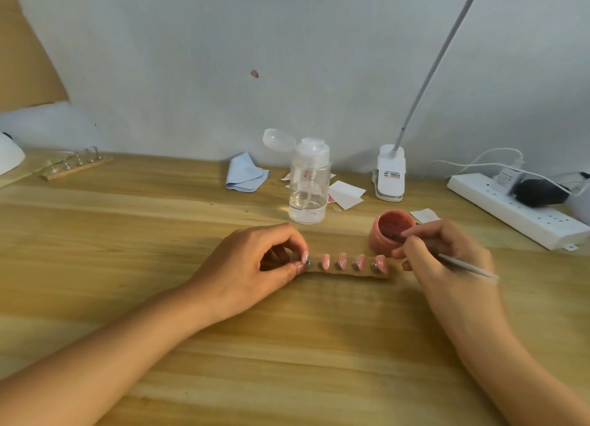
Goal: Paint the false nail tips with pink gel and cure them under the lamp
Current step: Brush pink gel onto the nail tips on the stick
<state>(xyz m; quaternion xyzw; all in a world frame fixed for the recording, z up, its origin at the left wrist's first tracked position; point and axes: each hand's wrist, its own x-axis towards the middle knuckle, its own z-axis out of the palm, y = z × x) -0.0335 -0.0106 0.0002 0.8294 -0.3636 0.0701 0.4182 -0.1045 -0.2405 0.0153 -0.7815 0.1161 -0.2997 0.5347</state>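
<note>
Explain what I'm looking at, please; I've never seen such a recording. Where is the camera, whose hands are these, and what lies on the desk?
No machine here: one camera worn on a person's head looks down at their two bare hands over a wooden desk. The left hand pinches the left end of a wooden strip, on which pink nail tips stand on small metal studs. The right hand holds a thin brush, its tip in an open jar of pink gel. Behind stand a clear pump bottle with its lid flipped open, a blue cloth, paper wipes, a clip-on lamp and a power strip. At far left lies a second strip.
</note>
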